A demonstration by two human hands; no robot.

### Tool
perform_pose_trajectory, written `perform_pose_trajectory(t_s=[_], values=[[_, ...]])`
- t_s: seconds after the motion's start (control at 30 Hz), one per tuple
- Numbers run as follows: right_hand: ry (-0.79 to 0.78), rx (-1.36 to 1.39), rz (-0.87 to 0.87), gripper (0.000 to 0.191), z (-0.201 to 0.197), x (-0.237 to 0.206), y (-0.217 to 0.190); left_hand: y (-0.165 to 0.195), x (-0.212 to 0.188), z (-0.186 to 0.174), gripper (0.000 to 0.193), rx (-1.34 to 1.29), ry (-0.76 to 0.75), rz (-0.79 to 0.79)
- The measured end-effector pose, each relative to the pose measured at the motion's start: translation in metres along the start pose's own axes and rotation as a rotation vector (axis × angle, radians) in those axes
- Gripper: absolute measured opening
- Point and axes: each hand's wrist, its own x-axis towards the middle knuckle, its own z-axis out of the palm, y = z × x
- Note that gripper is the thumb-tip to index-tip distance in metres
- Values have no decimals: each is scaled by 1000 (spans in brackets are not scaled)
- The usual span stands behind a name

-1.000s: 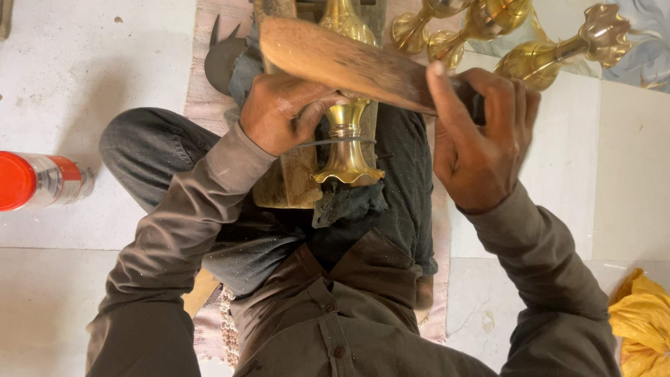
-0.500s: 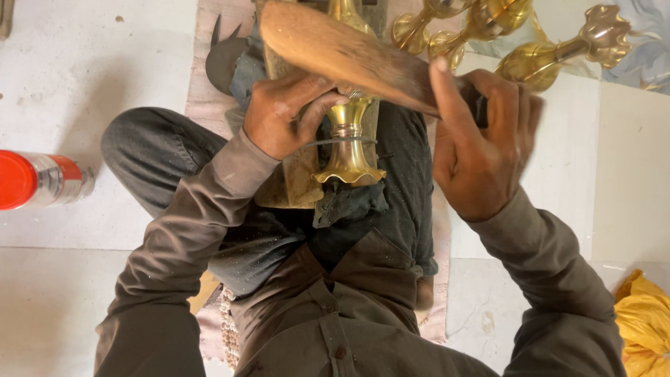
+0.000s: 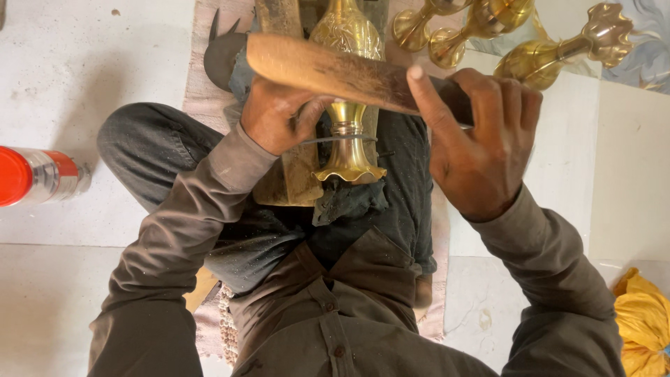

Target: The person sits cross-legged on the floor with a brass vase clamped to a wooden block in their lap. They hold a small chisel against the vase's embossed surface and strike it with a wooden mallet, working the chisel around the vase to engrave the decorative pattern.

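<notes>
Engraved brass vase (image 3: 347, 91) lying lengthwise on lap, flared mouth toward person, wooden-handled tool (image 3: 335, 70) laid across it

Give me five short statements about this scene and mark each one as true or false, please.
1. The right hand holds one end of the wooden tool. True.
2. The brass vase lies under the wooden tool. True.
3. The red can lies to the person's right. False: it lies on the floor to the left.
4. The left hand rests on the floor. False: it is beside the vase's neck, under the tool.
5. More brass pieces lie on the floor beyond the right hand. True.
</notes>
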Motion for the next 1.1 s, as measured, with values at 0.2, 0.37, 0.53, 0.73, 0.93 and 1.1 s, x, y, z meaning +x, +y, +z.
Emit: perform_pose_trajectory(t_s=[0.2,0.37,0.53,0.73,0.93,1.1], values=[[6,-32,-14,54,7,-1,6,-7,-9,7,24,-111,-38,-123],[138,291,25,56,13,2,5,-11,-12,15,38,-147,9,-21],[47,187,61,57,-1,0,0,-12,-17,12,26,-62,1,-113],[60,119,-15,54,6,6,8,-12,-17,11,26,-89,14,-30],[118,255,-31,54,8,13,6,-6,-13,14,25,-160,42,-118],[91,290,-26,63,3,8,7,-3,-14,13,23,-185,53,-108]])
